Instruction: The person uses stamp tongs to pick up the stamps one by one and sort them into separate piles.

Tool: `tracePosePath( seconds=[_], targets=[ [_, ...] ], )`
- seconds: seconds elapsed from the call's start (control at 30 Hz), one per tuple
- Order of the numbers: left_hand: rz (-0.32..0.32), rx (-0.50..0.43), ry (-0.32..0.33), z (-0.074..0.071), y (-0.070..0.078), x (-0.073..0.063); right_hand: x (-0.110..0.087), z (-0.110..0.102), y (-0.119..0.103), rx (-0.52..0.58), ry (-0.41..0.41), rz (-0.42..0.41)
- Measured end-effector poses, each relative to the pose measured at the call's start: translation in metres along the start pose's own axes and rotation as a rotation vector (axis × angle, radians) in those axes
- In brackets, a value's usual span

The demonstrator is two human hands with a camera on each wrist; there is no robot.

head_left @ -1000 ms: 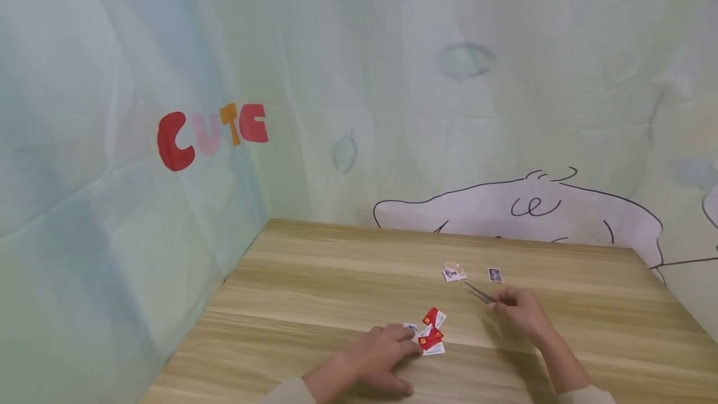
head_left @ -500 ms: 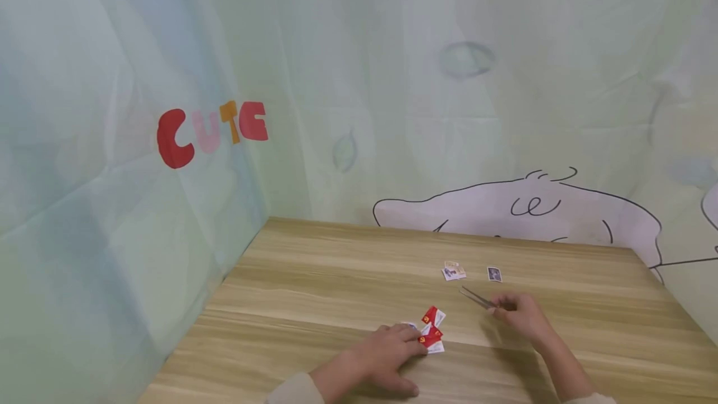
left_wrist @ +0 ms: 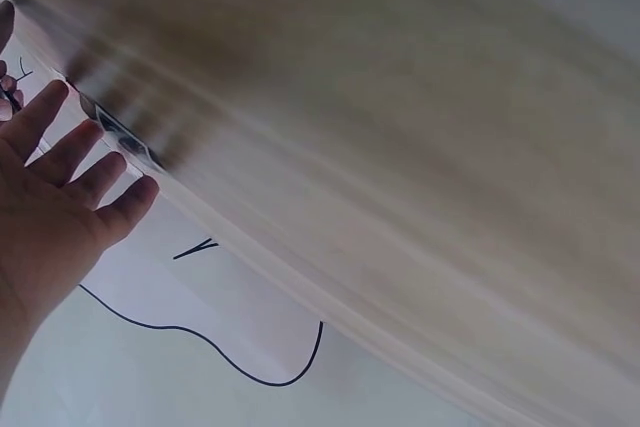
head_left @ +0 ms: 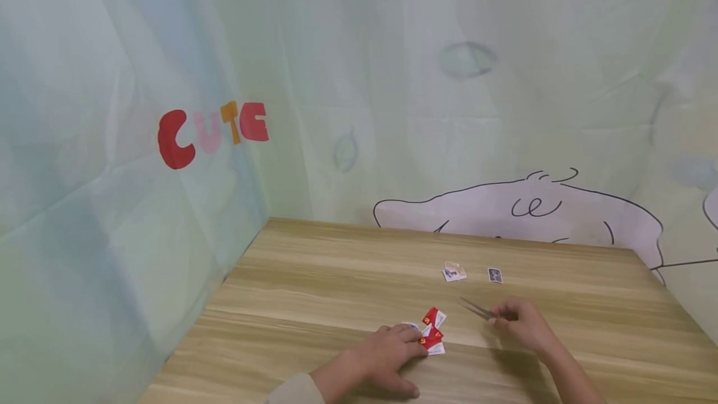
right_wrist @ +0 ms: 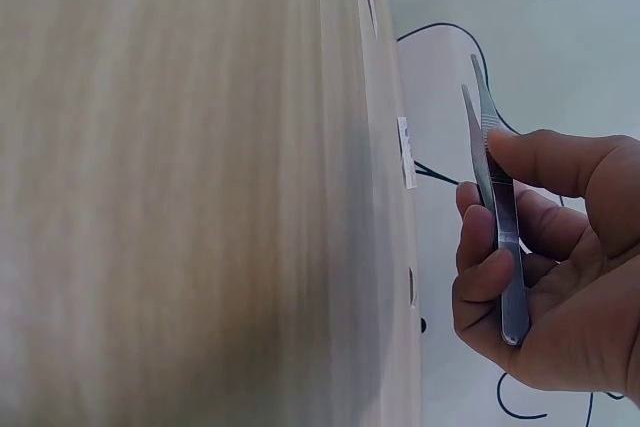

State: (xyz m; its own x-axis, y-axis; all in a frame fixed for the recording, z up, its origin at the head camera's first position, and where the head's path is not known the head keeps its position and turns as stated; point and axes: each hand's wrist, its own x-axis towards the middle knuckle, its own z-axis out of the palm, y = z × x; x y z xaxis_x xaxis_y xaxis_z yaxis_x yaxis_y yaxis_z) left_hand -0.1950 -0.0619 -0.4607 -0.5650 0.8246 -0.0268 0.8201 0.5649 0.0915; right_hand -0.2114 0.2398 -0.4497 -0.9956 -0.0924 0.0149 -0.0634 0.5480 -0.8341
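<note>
My right hand (head_left: 523, 328) pinches a pair of metal tweezers (head_left: 475, 308) above the table, tips pointing left. In the right wrist view the two tips of the tweezers (right_wrist: 508, 247) stand slightly apart with nothing between them. My left hand (head_left: 389, 359) lies low over the table, fingers loosely extended, fingertips right at a small cluster of red and white stamps (head_left: 432, 340). Another stamp (head_left: 412, 326) with blue print is partly hidden by those fingers. In the left wrist view the left hand (left_wrist: 60, 192) shows spread fingers along the tabletop.
Farther back on the wood-grain table (head_left: 314, 279) lie overlapping pale stamps (head_left: 454, 272) and a single dark stamp (head_left: 495, 275) to their right. A printed fabric backdrop (head_left: 359, 111) rises behind the table and along its left side.
My right hand has drawn the tweezers back toward me, away from the far stamps. My left hand has shifted slightly right against the stamp cluster.
</note>
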Motion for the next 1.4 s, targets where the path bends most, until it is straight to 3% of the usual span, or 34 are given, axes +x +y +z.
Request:
tracePosePath(
  seconds=[0.37, 0.87, 1.2, 1.4],
  targets=[
    [0.003, -0.009, -0.012, 0.000, 0.000, 0.002, -0.007, -0.002, -0.001, -0.020, -0.043, -0.003],
    [-0.013, -0.073, -0.050, -0.002, -0.001, 0.003, -0.010, -0.006, 0.004, 0.004, -0.219, -0.107],
    [0.003, -0.033, -0.014, 0.002, -0.001, 0.002, -0.010, -0.001, 0.011, 0.046, -0.346, -0.140],
    [0.012, -0.017, -0.002, 0.002, -0.002, 0.003, -0.011, 0.004, 0.009, 0.017, -0.371, -0.140]
  ],
)
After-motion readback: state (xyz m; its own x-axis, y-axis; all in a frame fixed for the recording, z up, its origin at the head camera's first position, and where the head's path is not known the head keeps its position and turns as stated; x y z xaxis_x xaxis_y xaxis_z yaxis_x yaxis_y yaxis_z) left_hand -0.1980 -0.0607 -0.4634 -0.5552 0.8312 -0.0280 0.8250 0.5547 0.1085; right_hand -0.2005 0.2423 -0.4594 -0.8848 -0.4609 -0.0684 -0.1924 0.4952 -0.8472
